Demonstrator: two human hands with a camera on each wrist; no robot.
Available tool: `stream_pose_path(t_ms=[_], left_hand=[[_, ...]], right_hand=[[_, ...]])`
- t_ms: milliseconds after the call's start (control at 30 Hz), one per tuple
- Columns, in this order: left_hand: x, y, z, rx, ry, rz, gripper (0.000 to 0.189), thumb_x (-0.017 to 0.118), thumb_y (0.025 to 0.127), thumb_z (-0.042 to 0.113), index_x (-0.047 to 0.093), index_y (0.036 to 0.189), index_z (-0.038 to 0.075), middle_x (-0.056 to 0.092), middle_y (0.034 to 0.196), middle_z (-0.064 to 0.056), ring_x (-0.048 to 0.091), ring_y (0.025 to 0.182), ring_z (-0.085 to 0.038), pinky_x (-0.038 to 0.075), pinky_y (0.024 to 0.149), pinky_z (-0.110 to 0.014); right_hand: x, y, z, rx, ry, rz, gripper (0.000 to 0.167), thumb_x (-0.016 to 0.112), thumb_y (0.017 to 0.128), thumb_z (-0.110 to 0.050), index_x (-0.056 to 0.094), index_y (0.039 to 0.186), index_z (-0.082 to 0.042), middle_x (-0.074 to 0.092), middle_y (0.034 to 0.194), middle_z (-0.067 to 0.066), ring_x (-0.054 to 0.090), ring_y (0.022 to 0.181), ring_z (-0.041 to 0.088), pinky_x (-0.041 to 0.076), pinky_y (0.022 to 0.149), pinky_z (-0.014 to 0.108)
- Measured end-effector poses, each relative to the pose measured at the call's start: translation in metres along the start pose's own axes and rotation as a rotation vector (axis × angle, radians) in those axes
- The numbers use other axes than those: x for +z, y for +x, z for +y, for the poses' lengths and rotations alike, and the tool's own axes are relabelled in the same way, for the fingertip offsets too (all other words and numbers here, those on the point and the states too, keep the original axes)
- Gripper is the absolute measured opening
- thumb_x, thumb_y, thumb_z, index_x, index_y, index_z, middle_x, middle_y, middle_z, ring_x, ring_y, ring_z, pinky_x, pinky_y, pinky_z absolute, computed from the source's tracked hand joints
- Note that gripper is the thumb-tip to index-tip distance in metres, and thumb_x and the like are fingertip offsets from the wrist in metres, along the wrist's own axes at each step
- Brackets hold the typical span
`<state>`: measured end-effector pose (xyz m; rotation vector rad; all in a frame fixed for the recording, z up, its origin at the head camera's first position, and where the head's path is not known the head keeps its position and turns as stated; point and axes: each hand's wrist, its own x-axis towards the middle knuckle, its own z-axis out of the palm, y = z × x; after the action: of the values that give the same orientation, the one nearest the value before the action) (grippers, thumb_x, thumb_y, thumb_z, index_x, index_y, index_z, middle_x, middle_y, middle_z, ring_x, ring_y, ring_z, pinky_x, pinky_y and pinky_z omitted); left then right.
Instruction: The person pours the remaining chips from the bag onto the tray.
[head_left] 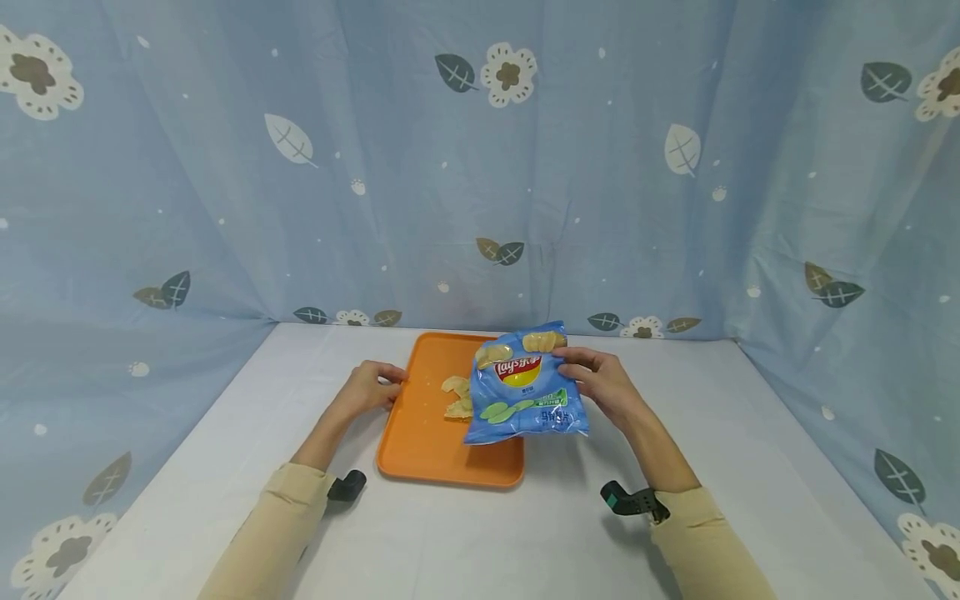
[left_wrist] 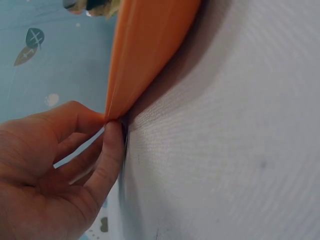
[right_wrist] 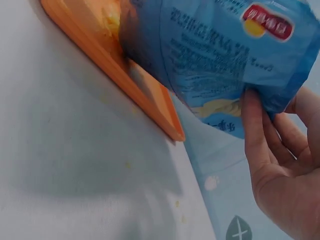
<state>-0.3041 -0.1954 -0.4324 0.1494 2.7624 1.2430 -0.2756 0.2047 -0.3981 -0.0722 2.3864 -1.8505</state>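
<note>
An orange tray [head_left: 442,458] lies on the white table, and my left hand [head_left: 367,388] pinches its left rim between thumb and finger. In the left wrist view the fingertips meet at the tray's edge [left_wrist: 145,55]. My right hand [head_left: 607,385] grips a blue Lay's potato chip bag [head_left: 517,392] by its right side, holding it tilted above the tray's right half. Several potato chips [head_left: 457,398] rest on the tray, partly hidden by the bag. The right wrist view shows the bag's printed back [right_wrist: 210,55] and my right thumb pressed on it.
A white cloth-covered table [head_left: 540,533] spreads around the tray. Small yellow crumbs [right_wrist: 177,204] lie on it beside the tray in the right wrist view. A blue curtain [head_left: 420,200] with leaf and flower prints hangs behind and at both sides.
</note>
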Motion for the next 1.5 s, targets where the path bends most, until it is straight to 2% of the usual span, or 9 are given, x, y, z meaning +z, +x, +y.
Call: stream_pose_path(t_ms=[200, 500, 800, 1133, 1500], left_hand=[[0.0005, 0.001, -0.0014, 0.002, 0.005, 0.002, 0.029, 0.061, 0.09, 0.006, 0.07, 0.117, 0.002, 0.067, 0.111, -0.017, 0.062, 0.066, -0.011, 0.057, 0.06, -0.026], [0.0005, 0.0006, -0.0003, -0.028, -0.003, -0.003, 0.029, 0.061, 0.091, 0.007, 0.07, 0.118, 0.003, 0.067, 0.113, -0.017, 0.063, 0.069, -0.013, 0.058, 0.062, -0.026], [0.001, 0.0006, -0.0014, -0.028, -0.013, -0.016, 0.028, 0.061, 0.09, 0.007, 0.07, 0.117, 0.003, 0.067, 0.113, -0.017, 0.063, 0.069, -0.013, 0.058, 0.062, -0.027], [-0.0013, -0.0003, 0.0012, -0.018, -0.008, -0.021, 0.028, 0.061, 0.091, 0.006, 0.07, 0.117, 0.002, 0.067, 0.113, -0.018, 0.063, 0.07, -0.013, 0.059, 0.064, -0.027], [-0.0003, 0.001, -0.0012, 0.001, 0.002, -0.012, 0.028, 0.061, 0.09, 0.006, 0.07, 0.116, 0.002, 0.067, 0.113, -0.018, 0.064, 0.069, -0.012, 0.059, 0.062, -0.027]], right_hand=[[-0.0009, 0.0013, 0.001, -0.02, -0.007, -0.005, 0.042, 0.067, 0.092, -0.026, 0.062, 0.132, -0.016, 0.05, 0.143, 0.009, 0.052, 0.128, 0.03, 0.052, 0.1, 0.04], [0.0001, -0.0008, -0.0008, -0.02, -0.007, -0.005, 0.041, 0.068, 0.092, -0.024, 0.063, 0.132, -0.016, 0.051, 0.143, 0.009, 0.053, 0.126, 0.03, 0.054, 0.098, 0.036], [0.0013, -0.0002, -0.0015, -0.023, -0.007, -0.003, 0.043, 0.068, 0.092, -0.026, 0.062, 0.133, -0.017, 0.049, 0.145, 0.008, 0.053, 0.128, 0.031, 0.053, 0.099, 0.037], [0.0028, 0.0016, -0.0051, -0.036, -0.039, 0.005, 0.038, 0.066, 0.092, -0.025, 0.064, 0.13, -0.018, 0.052, 0.143, 0.006, 0.055, 0.125, 0.028, 0.054, 0.097, 0.033], [0.0012, 0.0007, -0.0085, -0.062, -0.098, 0.008, 0.036, 0.067, 0.092, -0.027, 0.066, 0.127, -0.021, 0.052, 0.143, 0.005, 0.056, 0.125, 0.029, 0.053, 0.1, 0.039]])
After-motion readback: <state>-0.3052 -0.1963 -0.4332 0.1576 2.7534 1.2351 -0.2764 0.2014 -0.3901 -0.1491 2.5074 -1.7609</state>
